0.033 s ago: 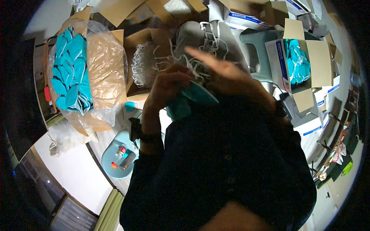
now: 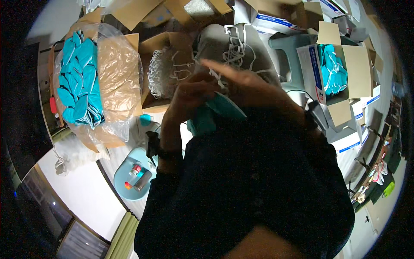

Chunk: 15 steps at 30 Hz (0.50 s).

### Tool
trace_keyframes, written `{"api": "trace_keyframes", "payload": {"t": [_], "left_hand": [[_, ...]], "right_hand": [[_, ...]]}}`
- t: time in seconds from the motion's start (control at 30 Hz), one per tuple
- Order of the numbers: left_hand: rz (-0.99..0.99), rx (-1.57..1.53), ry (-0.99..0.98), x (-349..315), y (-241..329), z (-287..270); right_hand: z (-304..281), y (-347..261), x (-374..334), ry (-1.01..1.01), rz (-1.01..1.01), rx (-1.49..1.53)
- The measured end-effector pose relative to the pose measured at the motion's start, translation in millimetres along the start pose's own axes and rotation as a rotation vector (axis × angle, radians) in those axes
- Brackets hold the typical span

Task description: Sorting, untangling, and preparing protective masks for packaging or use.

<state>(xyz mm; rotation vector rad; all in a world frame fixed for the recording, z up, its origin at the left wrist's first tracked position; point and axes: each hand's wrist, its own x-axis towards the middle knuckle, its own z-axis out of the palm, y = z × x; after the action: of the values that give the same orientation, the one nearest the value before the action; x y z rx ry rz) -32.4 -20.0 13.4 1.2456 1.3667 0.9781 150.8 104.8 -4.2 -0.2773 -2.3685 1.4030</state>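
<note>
My left hand (image 2: 189,97) is closed on a teal folded fabric piece (image 2: 226,105) with a pale edge, held in front of my chest. Part of the piece hangs below my fingers. My right hand (image 2: 243,80) reaches over from the right, its index finger stretched past my left fingertips. The rest of its fingers are in shadow, and whether they touch the fabric is hidden. A tangle of thin white cords (image 2: 233,54) lies on my grey-clad lap (image 2: 211,36), and some cord shows between my hands.
Left, teal pieces (image 2: 79,73) are heaped on plastic-covered cardboard (image 2: 118,69). A carton beside my lap holds bundled white cords (image 2: 159,73). Right, an open box (image 2: 310,69) holds more teal pieces (image 2: 332,71), near a grey-green stool (image 2: 289,62). A light-blue stool (image 2: 125,181) bears a bottle (image 2: 134,170).
My right hand has come slightly left and toward me, its index fingertip lower over my left hand. My left hand and the teal fabric piece have shifted a little right.
</note>
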Motion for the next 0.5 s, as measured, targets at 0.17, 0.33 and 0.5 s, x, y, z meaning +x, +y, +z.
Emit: {"api": "trace_keyframes", "payload": {"t": [0.17,0.33,0.5], "left_hand": [[0.025,0.210,0.174,-8.9,-3.6,-0.4],[-0.115,0.003,0.281,-13.3,-20.6,4.0],[-0.148,-0.220,0.330,-4.0,-6.2,29.2]], "right_hand": [[17.5,-3.9,-3.2,-0.200,0.380,0.159],[12.9,-11.7,-18.0,0.038,0.377,0.369],[14.8,-1.1,-20.6,0.107,0.523,0.412]]}}
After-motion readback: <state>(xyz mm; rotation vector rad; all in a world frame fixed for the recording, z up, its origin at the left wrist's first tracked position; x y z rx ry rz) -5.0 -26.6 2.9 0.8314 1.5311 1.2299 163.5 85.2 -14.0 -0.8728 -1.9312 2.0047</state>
